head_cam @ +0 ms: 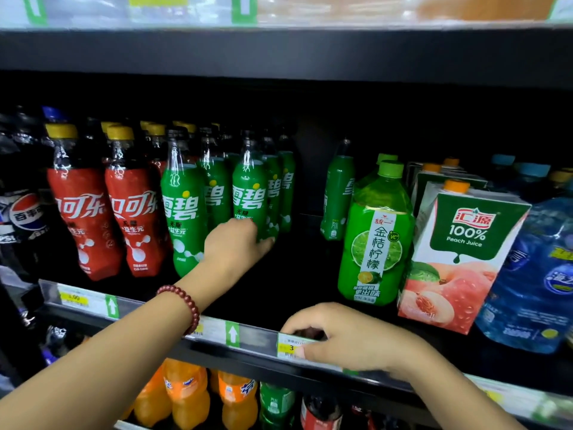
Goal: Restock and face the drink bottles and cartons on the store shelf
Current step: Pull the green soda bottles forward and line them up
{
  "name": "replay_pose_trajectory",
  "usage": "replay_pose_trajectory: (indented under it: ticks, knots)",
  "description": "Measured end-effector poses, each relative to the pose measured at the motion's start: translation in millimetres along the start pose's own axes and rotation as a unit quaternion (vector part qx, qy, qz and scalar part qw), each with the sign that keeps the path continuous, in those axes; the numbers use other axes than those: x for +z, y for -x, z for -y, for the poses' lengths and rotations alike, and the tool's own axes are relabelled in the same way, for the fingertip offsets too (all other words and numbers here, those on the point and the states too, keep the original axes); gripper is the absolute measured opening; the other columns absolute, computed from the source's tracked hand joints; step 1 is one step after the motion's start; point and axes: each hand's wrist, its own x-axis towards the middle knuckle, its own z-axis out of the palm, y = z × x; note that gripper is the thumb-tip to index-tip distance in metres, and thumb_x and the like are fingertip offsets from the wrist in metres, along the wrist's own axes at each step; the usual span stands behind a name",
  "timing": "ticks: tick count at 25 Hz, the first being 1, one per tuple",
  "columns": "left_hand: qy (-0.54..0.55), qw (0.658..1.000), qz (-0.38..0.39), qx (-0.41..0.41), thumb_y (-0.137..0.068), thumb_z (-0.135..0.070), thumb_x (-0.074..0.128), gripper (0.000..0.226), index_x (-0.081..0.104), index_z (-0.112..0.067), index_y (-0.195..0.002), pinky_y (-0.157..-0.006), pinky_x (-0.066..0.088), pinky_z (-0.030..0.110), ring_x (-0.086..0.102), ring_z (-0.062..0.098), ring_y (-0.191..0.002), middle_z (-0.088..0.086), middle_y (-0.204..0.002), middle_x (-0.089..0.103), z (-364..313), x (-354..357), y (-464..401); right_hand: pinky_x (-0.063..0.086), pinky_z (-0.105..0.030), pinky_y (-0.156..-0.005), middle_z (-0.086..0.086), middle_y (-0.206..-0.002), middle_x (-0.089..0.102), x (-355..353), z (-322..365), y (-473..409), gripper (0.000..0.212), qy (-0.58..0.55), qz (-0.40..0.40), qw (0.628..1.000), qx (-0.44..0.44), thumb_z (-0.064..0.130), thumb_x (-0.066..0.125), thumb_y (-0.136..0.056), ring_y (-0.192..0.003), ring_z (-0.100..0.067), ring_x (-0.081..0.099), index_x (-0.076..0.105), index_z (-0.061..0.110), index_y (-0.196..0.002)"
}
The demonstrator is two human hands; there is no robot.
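Left hand (237,243) gripped a green soda bottle (250,193) low; right hand (341,336) curled over the shelf edge (248,336).

A single head-worn wide-angle view faces a dark store shelf (310,274) head-on and tilts slightly down, taken from close range: both forearms enter from the bottom edge and reach the shelf. The landmark is the clear plastic price rail with green arrow tags (232,333) along the shelf's front lip, which slants down from left to right across the lower part of the picture. Above the rail stand the drinks of that shelf, at about eye level. Higher still, the underside and front rail of the next shelf (279,51) fill the top. Below the rail, the tops of orange soda bottles (186,392) show. Straight edges bow toward the frame's borders.
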Motion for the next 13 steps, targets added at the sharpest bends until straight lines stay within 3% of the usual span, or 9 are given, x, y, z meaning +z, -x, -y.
replay_pose_trajectory:
  ticks: [6, 13]
  knots:
    - [0.085, 0.994, 0.007, 0.068, -0.086, -0.046, 0.058, 0.038, 0.069, -0.010, -0.094, -0.065, 0.045, 0.033, 0.064, 0.034, -0.089, 0.015, -0.093, 0.068, -49, 18, -36, 0.038, -0.008, -0.058, 0.024, -0.065, 0.059, -3, -2, -18, 0.017, -0.054, 0.022, 0.998, -0.001, 0.005, 0.065, -0.085, -0.058, 0.003, 0.051, 0.070, 0.007, -0.102]
    - [0.286, 0.953, 0.076, 0.058, -0.079, -0.024, 0.074, 0.054, 0.049, -0.001, -0.121, -0.086, 0.045, 0.032, 0.058, 0.031, -0.111, 0.018, -0.120, 0.060, -96, 59, -117, 0.036, -0.010, -0.059, 0.020, -0.076, 0.056, 0, -11, -20, 0.018, -0.075, 0.012, 0.997, -0.015, 0.008, 0.066, -0.086, -0.066, -0.002, 0.048, 0.071, 0.009, -0.103]
